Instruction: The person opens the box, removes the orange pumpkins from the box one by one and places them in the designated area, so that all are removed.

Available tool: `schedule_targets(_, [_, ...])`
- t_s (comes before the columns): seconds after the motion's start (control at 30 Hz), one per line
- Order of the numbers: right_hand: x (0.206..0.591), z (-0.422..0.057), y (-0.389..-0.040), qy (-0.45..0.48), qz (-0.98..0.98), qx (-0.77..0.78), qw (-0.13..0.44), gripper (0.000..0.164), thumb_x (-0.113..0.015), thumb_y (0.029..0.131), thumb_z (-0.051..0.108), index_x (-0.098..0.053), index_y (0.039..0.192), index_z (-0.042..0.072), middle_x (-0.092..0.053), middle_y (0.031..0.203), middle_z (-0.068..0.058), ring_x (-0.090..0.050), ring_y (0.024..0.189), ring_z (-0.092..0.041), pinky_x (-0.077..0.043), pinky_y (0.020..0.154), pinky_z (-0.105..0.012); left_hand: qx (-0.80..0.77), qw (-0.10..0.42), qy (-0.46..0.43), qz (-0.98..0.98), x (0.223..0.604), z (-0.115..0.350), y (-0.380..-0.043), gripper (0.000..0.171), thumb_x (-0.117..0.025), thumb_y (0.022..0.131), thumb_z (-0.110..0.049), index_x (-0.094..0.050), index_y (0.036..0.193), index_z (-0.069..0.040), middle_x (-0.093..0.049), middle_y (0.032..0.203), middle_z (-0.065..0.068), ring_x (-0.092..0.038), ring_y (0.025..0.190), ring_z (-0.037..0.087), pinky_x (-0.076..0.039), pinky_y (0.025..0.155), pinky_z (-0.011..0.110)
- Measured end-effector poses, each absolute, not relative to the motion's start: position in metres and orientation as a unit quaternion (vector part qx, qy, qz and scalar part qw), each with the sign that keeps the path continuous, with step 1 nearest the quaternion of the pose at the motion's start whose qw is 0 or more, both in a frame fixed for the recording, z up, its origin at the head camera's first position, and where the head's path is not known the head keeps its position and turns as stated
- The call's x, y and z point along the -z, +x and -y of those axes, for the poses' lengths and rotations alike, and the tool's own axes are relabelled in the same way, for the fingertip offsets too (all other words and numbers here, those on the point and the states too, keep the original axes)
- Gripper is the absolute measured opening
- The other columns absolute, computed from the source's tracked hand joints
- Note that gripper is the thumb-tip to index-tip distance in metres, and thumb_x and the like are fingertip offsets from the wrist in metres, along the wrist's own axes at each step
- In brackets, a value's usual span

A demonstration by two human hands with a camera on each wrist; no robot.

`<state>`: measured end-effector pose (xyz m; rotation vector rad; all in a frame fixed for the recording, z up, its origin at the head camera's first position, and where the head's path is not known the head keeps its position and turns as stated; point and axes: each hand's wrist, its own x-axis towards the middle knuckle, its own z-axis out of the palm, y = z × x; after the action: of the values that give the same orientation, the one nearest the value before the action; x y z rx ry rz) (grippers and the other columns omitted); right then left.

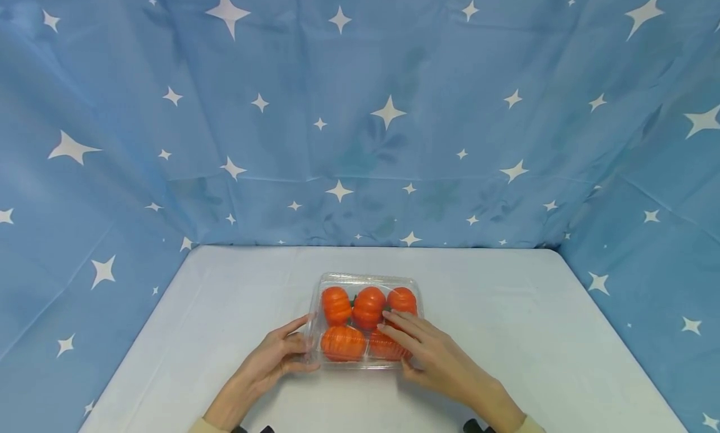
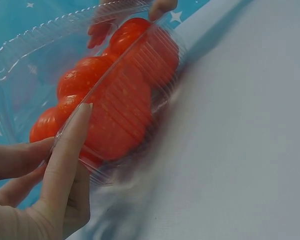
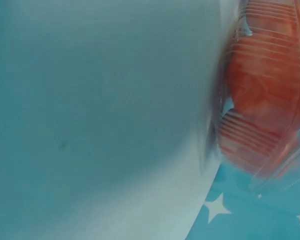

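Several small orange pumpkins (image 1: 343, 343) with bits of green stem lie in a clear plastic box (image 1: 368, 278) on the white table. My left hand (image 1: 275, 361) grips the box's left side; in the left wrist view its thumb (image 2: 70, 145) lies along the ribbed near wall and the fingers are at the side. Across the near right corner reaches my right hand (image 1: 441, 355), fingers above the right-hand pumpkins, thumb outside the front wall, holding the box there. The right wrist view has the box's ridged wall (image 3: 247, 132) but not the hand.
White cloth covers the table (image 1: 506, 308). Blue fabric with white stars (image 1: 360, 145) hangs behind it and along both sides. Dark bits of the wrist gear (image 1: 475, 425) poke in at the bottom edge.
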<state>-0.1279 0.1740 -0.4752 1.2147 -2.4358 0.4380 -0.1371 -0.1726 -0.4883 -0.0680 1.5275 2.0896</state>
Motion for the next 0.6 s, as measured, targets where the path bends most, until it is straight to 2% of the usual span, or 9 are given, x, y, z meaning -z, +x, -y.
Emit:
schedule_targets(0.2, [0.4746,-0.1821,-0.1261,0.422,0.871,-0.164,0.190,0.081,-0.081,0.076,0.010,-0.052,0.151,0.018,-0.053,0.154,-0.007,-0.053,0.140,-0.024,-0.043,0.115,-0.036,-0.772,0.275,-0.016,-0.573,0.4867,0.1732,-0.1394,0.077,-0.055,0.097,0.003,-0.015,0.163,0.001,-0.054,0.094,0.000,-0.056,0.084,0.012,-0.062,0.088,0.043])
schedule_targets(0.27, [0.4747,-0.1829,-0.1264,0.420,0.871,-0.165,0.193,0.079,-0.081,0.076,0.012,-0.053,0.150,0.018,-0.053,0.154,-0.007,-0.053,0.139,-0.024,-0.043,0.115,-0.036,-0.770,0.276,-0.014,-0.575,0.4860,0.1735,-0.1401,0.077,-0.055,0.097,0.002,-0.016,0.163,0.001,-0.053,0.093,0.000,-0.057,0.084,0.012,-0.062,0.087,0.042])
schedule_targets(0.43, [0.4766,-0.1837,-0.1278,0.402,0.871,-0.144,0.244,0.076,-0.083,0.072,0.020,-0.058,0.143,0.009,-0.056,0.148,-0.017,-0.056,0.134,-0.035,-0.053,0.103,-0.050,-0.767,0.280,-0.017,-0.577,0.4865,0.1736,-0.1405,0.077,-0.055,0.097,0.002,-0.016,0.163,0.000,-0.054,0.093,0.001,-0.057,0.083,0.012,-0.062,0.087,0.042])
schedule_targets(0.6, [0.4781,-0.1857,-0.1253,0.350,0.888,-0.142,0.261,0.086,-0.087,0.068,0.030,-0.054,0.141,-0.001,-0.051,0.147,-0.030,-0.056,0.129,-0.045,-0.055,0.098,-0.055,-0.767,0.280,-0.017,-0.577,0.4862,0.1735,-0.1400,0.077,-0.055,0.097,0.002,-0.016,0.164,-0.001,-0.053,0.093,0.001,-0.057,0.083,0.012,-0.062,0.087,0.042])
